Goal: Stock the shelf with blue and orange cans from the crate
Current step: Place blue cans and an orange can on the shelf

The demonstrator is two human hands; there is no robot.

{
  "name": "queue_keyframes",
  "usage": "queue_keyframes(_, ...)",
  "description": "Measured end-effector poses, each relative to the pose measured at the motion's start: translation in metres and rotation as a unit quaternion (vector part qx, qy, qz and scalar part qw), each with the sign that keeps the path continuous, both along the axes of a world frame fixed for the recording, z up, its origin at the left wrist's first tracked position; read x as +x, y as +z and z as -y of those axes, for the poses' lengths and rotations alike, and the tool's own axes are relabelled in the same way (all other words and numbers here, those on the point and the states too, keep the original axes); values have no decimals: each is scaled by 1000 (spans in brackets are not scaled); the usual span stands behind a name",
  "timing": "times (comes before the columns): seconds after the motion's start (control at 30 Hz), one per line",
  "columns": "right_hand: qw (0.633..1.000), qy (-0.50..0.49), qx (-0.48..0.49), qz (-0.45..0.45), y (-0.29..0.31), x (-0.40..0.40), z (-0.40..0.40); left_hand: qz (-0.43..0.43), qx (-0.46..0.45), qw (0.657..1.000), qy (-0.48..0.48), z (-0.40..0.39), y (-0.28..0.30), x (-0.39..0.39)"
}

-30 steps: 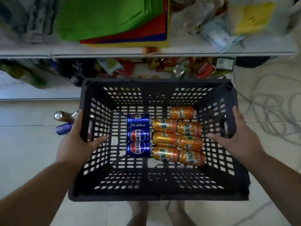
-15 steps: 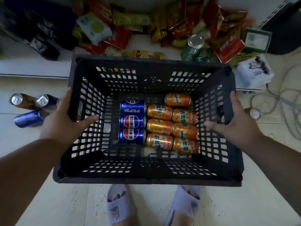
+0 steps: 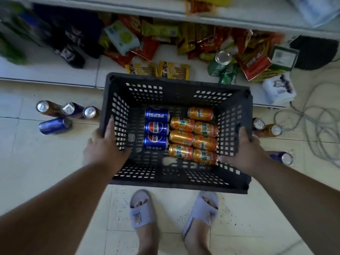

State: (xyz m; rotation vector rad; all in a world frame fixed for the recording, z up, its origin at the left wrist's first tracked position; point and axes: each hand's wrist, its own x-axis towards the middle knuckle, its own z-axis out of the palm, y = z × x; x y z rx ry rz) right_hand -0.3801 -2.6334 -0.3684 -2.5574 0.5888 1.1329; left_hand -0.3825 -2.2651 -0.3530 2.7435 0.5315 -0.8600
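- Loose in the black crate: three blue Pepsi cans and seven orange cans, lying flat; any tilt risks rolling.
- Left grip and right grip clasping crate walls; slippage possible.
- Floor cans near: knock-over risk.

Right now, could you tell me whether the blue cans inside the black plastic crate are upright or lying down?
Lying down: the three blue cans show their sides, stacked in a column.

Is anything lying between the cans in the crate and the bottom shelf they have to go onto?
Yes. Beyond the crate, the bottom shelf is strewn with snack packets; dark bottles stand at its left. Both hands, left hand and right hand, hold the crate walls, not cans.
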Motion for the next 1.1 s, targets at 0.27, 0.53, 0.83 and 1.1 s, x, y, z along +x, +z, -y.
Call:
queue_keyframes(0.27, 977, 74, 98, 176, 64, 8, -80, -62, -222, 973, 35, 30, 27, -8)
queue_keyframes(0.53, 958, 68, 136, 243, -8, 35, -87, -20, -219, 952, 213, 50, -75, 37)
queue_keyframes(0.83, 949, 112, 141, 257, -103, 58, -105, -14, -148, 930, 337, 63, -201, 112)
queue_keyframes(1.1, 946, 164, 108, 258, -144, 67, -111, 14, -197, 907, 372, 74, -238, 134)
